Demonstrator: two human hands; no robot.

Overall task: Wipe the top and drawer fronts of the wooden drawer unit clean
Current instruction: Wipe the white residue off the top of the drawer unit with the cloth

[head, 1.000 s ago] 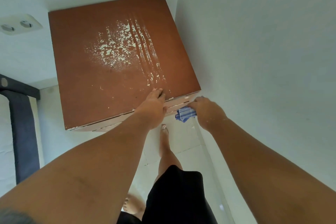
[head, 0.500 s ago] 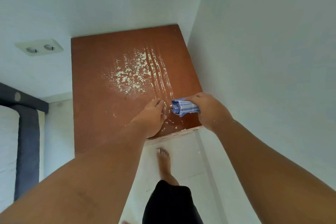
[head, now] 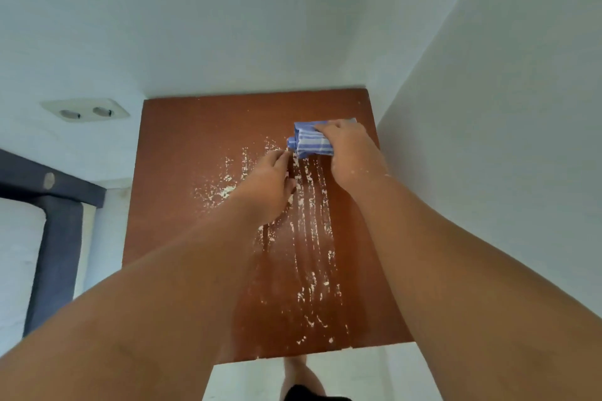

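Observation:
The brown wooden top of the drawer unit (head: 182, 205) fills the middle of the view, seen from above; its drawer fronts are hidden. White powder (head: 224, 189) and streaked smears (head: 309, 238) cover its centre and right half. My right hand (head: 348, 146) grips a folded blue-and-white striped cloth (head: 309, 140) against the far right part of the top. My left hand (head: 270, 185) rests on the top just left of the cloth, fingers pointing toward it and lying over the powder.
White walls close in behind and along the unit's right side. A double wall socket (head: 86, 111) sits on the left wall. A dark bed frame with a white mattress (head: 55, 238) stands at left. My bare foot (head: 298, 371) is on pale floor tiles below the front edge.
My right hand has carried the cloth from the front edge up across the top to its far right part. My left hand slid forward from the front edge onto the powder.

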